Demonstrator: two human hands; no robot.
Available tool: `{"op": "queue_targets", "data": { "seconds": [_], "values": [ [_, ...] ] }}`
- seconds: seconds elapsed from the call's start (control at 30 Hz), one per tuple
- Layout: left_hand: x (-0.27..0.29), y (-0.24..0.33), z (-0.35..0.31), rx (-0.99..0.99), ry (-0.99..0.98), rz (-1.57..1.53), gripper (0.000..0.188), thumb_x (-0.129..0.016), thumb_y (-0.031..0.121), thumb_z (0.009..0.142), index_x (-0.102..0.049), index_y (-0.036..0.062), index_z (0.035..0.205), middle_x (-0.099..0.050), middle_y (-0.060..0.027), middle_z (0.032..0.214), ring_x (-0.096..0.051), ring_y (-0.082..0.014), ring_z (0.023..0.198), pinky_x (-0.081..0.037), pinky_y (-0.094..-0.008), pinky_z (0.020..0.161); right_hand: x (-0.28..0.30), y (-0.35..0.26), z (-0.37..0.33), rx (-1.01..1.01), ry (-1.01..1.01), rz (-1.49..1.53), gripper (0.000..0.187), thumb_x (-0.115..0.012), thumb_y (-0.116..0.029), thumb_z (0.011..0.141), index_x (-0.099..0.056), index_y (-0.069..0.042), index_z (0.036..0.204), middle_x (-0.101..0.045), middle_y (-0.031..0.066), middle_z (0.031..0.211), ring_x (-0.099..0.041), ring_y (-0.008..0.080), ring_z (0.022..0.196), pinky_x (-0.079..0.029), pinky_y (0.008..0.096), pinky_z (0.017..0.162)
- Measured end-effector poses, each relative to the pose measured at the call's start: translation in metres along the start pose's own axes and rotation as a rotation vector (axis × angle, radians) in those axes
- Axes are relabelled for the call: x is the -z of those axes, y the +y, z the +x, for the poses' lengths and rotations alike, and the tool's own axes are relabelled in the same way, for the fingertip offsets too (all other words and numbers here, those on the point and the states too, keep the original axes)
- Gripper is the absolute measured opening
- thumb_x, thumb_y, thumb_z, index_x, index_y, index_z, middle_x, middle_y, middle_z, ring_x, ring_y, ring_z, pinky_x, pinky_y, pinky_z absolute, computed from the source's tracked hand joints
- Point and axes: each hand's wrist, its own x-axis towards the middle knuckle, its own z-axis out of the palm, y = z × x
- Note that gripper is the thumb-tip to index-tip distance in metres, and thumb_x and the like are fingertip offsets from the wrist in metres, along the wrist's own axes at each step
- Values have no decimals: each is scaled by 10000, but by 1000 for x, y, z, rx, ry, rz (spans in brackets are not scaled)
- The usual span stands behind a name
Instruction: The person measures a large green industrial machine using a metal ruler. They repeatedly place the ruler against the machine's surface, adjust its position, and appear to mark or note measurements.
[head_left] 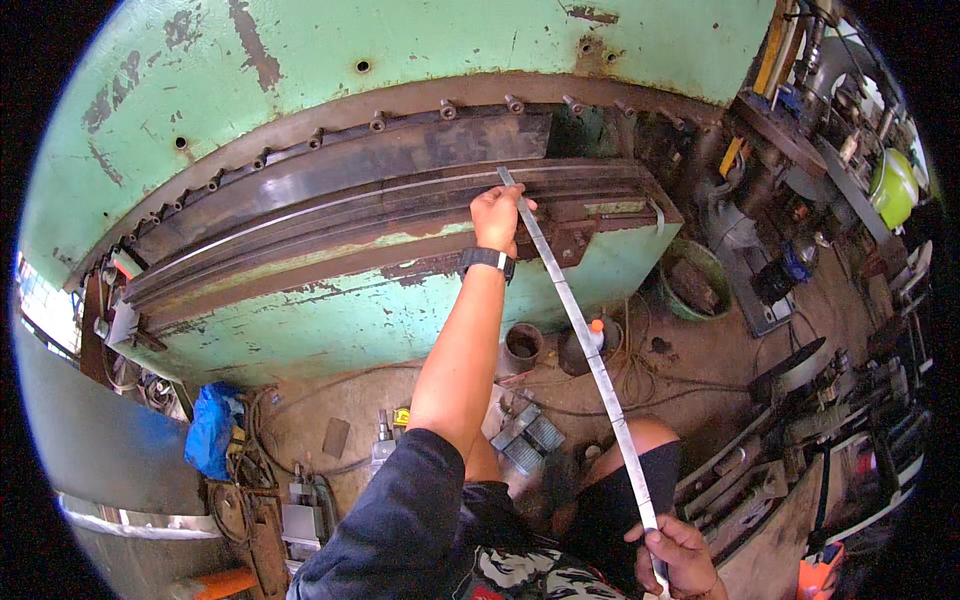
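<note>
**Silver Against Mint Green**

My silver strip shows dark crosswise lines; the mint-green machine is blotched rusty brown. I wear a black watch and a dark sleeve, my shirt front patterned white; the bundle is bright blue.

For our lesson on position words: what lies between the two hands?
The head view shows a long metal strip running from the left hand to the right hand.

across the far side stretches the machine, a bucket by its right end, a bundle near left. the strip runs from the machine toward near right, left hand at its far end, right hand at its near end.
</note>
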Motion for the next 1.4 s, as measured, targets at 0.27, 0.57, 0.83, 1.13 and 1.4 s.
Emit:
{"op": "queue_targets", "data": {
  "seconds": [0.27,0.57,0.83,1.13,1.4],
  "values": [
    [3,5,4,12,-11,44,169,-634,144,863,-694,3,935,-682,-72,697,-509,-108,489,-315,-256,409,-11,-12,-8,-48,-15,104,268,-508,-255,1018,-566,-15,1122,-473,24,540,-402,95,356,-309,227,331],
    [11,6,3,70,-32,32,196,-645,144,875,-679,-20,977,-661,-101,725,-577,-189,546,-476,-331,486,-14,-2,-4,-95,-5,132,237,-494,-238,1025,-570,-30,1110,-459,-7,519,-391,72,354,-289,210,336],
    [6,7,4,79,-43,-2,166,-641,114,881,-664,-26,967,-643,-107,701,-569,-203,524,-474,-337,473,-21,-3,-8,-81,5,135,267,-474,-205,1031,-568,-19,1198,-458,-1,522,-390,72,373,-299,210,359],
    [5,-2,6,40,-39,47,174,-610,111,868,-674,-36,936,-644,-111,683,-582,-190,542,-446,-308,463,-19,9,-4,-54,-22,154,290,-504,-230,1013,-571,-24,1205,-483,29,540,-411,102,382,-314,235,360],
    [66,-26,67,-137,-160,111,409,-483,337,999,-603,-21,1156,-685,-145,802,-630,-267,630,-503,-325,577,-16,14,7,-45,-117,96,346,-467,-281,1040,-553,15,1197,-499,51,532,-412,103,369,-325,242,362]
  ]
}}
